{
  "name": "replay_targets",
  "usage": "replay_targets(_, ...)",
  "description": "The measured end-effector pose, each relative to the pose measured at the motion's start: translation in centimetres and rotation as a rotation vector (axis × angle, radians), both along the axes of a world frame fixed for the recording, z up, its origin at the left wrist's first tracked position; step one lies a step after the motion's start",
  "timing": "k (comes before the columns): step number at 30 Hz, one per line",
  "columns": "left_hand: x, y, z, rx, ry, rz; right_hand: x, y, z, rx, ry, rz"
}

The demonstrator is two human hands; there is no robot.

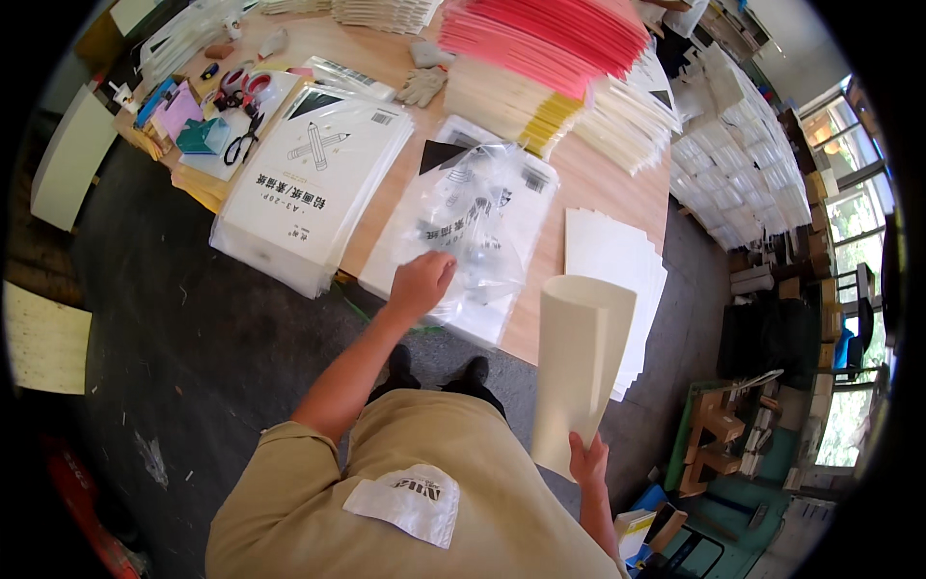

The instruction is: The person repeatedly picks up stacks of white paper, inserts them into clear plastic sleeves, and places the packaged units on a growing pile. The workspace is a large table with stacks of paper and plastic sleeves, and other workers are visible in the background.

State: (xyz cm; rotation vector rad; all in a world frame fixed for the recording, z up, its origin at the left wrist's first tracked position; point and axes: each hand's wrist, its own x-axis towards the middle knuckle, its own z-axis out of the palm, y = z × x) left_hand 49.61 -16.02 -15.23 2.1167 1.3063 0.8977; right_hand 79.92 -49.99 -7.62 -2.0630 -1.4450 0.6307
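1. The wooden table (588, 183) carries stacks of paper goods; its near edge runs in front of the person.
2. A red stack of sheets (550, 34) lies at the far edge, with yellow-edged packs (511, 96) just in front of it.
3. A stack of bagged paper pads (313, 183) sits at the near edge toward the left corner.
4. A clear plastic bag (482, 212) lies atop a second pile of packs at the near edge, its long axis running from the near edge to the far one.
5. A loose pile of white sheets (612, 261) overhangs the near right edge.
6. A curled bundle of cream paper (579, 357) stands upright off the table, long axis vertical.
7. The right hand (588, 461) is clamped on the bundle's lower end.
8. The left hand (422, 282) pinches the bag's near end, fingers closed on it.
9. Black scissors (241, 140) lie near the far left corner.
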Motion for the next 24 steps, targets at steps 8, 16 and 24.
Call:
replay_targets(8, 0.3, 3.3, 9.3, 0.008, -0.079, -0.244, -5.6, 1.1, -3.8, 0.095, -0.325, 0.202)
replay_targets(16, 3.6, -2.0, 8.8, 0.131, 0.025, -0.305, -8.6, 2.1, -7.0, -0.021, -0.474, 0.14)
replay_targets(24, 4.8, -5.2, 7.2, 0.421, 0.114, -0.427, -9.8, 8.9, -4.9, -0.213, -0.397, 0.09)
